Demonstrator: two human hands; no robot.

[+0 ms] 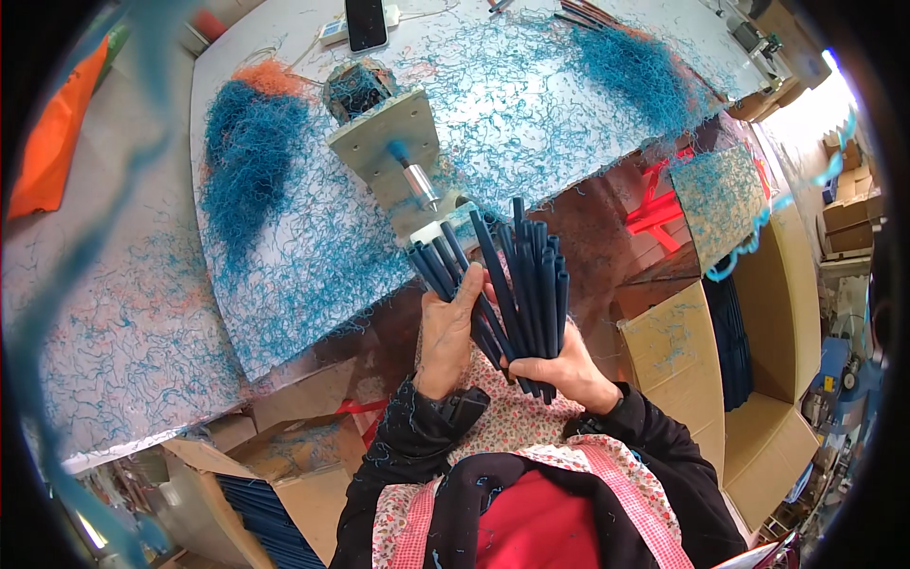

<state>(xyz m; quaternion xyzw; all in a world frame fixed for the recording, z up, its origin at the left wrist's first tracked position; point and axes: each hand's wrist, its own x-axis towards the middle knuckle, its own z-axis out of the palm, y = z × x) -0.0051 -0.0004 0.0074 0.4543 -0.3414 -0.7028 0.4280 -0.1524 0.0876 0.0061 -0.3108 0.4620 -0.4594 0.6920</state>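
Note:
In front of my body I hold two bundles of thin dark blue rods. My left hand (pixel 449 327) is closed around a smaller bundle (pixel 435 268), its thumb lying along the rods. The larger bundle (pixel 538 289) stands nearly upright in my right hand (pixel 573 373), whose thumb presses across its lower part. The two bundles lean together at their lower ends, with ends uneven at the top. Just beyond them is a small machine with a metal mounting plate (pixel 390 142) and a silver spindle (pixel 420 185) pointing toward me.
Curly blue shavings (pixel 261 152) heap at the left of the white table, and another shavings pile (pixel 635 76) at the right. A phone (pixel 367 24) lies at the back. Cardboard boxes (pixel 678 365) with dark blue rods stand right and lower left. Blurred blue strands hang close at left.

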